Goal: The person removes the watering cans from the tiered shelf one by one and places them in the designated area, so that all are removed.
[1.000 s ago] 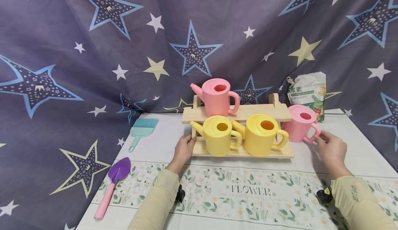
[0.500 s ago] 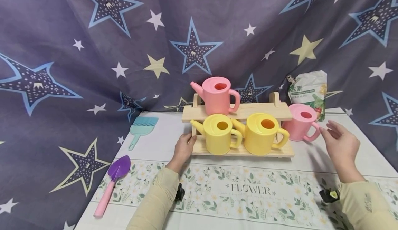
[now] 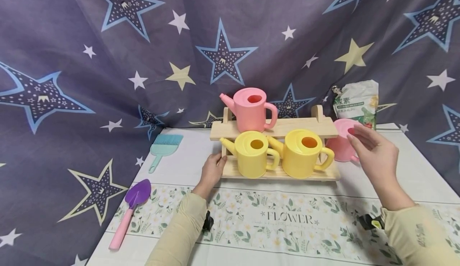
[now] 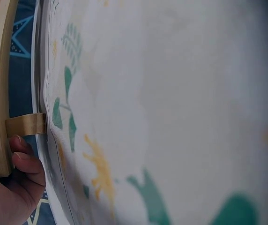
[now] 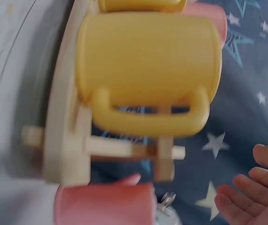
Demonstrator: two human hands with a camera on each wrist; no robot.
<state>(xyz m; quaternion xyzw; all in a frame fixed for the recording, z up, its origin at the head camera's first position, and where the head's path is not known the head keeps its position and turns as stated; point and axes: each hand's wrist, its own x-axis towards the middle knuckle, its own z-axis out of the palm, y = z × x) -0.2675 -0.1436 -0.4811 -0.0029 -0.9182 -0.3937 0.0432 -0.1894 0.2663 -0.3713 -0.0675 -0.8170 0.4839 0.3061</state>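
A two-tier wooden shelf (image 3: 284,127) stands on the table. My left hand (image 3: 212,172) grips the left end of its lower board; in the left wrist view the fingers (image 4: 27,164) curl beneath that board. Two yellow watering cans, the left one (image 3: 248,158) and the right one (image 3: 300,160), sit on the lower board. One pink watering can (image 3: 248,112) is on the upper board. My right hand (image 3: 379,158), empty with loosely bent fingers, overlaps a second pink watering can (image 3: 339,142) beside the shelf, hiding its handle. In the right wrist view the hand (image 5: 253,192) appears apart from that can.
A white printed bag (image 3: 357,102) with a metal clip stands behind the pink can at back right. On the left lie a teal brush (image 3: 167,146) and a purple trowel (image 3: 138,194) with a pink handle. A star-patterned curtain (image 3: 108,58) hangs behind the table.
My right hand let go of the side pink watering can's handle, drew off to the right, then rose and came back left in front of it. My left hand stayed on the shelf.
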